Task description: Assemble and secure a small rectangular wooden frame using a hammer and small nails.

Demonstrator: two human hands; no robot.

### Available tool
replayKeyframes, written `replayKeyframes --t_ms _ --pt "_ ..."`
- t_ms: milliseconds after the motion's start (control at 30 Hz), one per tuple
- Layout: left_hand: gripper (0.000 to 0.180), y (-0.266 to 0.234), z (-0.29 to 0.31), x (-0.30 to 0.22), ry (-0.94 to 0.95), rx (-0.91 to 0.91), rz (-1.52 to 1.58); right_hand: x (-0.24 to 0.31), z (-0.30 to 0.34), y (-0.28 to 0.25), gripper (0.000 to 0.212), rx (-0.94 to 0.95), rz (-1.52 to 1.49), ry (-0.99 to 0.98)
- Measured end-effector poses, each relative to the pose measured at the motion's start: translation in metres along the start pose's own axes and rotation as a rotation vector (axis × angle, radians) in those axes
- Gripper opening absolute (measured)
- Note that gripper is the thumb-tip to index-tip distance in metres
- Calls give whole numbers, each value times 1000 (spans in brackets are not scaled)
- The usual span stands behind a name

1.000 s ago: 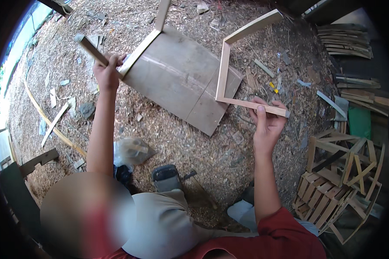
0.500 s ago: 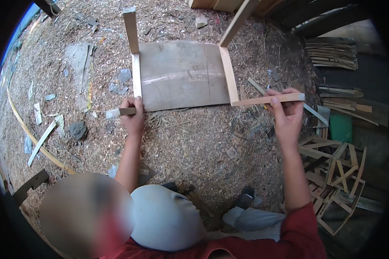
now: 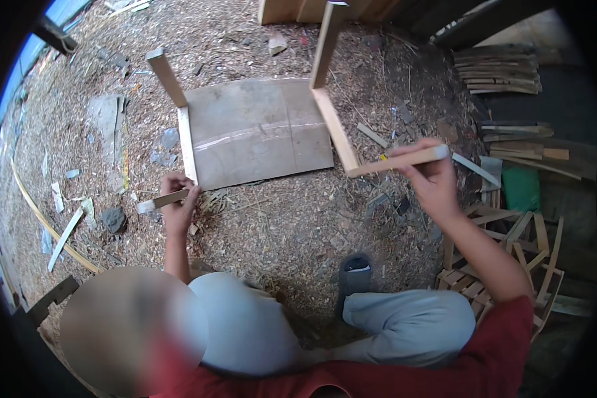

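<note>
My left hand grips the near leg of a U-shaped wooden frame, its fingers closed near the corner. The frame's crossbar runs along the left edge of a flat grey-brown board, and its far leg stands up. My right hand holds a second U-shaped wooden frame by its near leg, which slants toward me. This frame's far leg also points up. A narrow gap shows between its crossbar and the board's right edge near the close corner. Whether either frame is joined to the board I cannot tell.
Wood shavings and scraps cover the ground. Stacked wood strips, a green item and a heap of slatted wooden pieces lie to the right. A dark stone and a long curved strip are at left.
The view has shifted. Both frames have tilted and moved relative to the board, and a gap has opened at its right edge. My bent right leg shows more. Both hands keep their holds.
</note>
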State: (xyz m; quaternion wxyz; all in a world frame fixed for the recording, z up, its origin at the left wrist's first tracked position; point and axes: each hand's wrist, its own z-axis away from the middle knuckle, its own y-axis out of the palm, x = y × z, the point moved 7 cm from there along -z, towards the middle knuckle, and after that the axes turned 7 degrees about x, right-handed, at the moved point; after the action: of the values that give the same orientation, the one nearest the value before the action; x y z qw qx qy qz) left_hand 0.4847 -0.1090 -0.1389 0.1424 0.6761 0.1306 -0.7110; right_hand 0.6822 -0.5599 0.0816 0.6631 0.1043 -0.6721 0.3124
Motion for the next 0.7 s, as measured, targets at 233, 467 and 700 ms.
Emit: replayKeyframes --t_ms 233,467,700 --pt "78 -37 43 -196 366 -216 -669 -99 0 21 38 -22 168 -144" --pt "43 153 14 -231 51 735 -1090 -146 1 37 45 7 401 -452" --pt "88 290 -16 -59 235 714 -1084 -167 -2 46 26 -46 236 -412"
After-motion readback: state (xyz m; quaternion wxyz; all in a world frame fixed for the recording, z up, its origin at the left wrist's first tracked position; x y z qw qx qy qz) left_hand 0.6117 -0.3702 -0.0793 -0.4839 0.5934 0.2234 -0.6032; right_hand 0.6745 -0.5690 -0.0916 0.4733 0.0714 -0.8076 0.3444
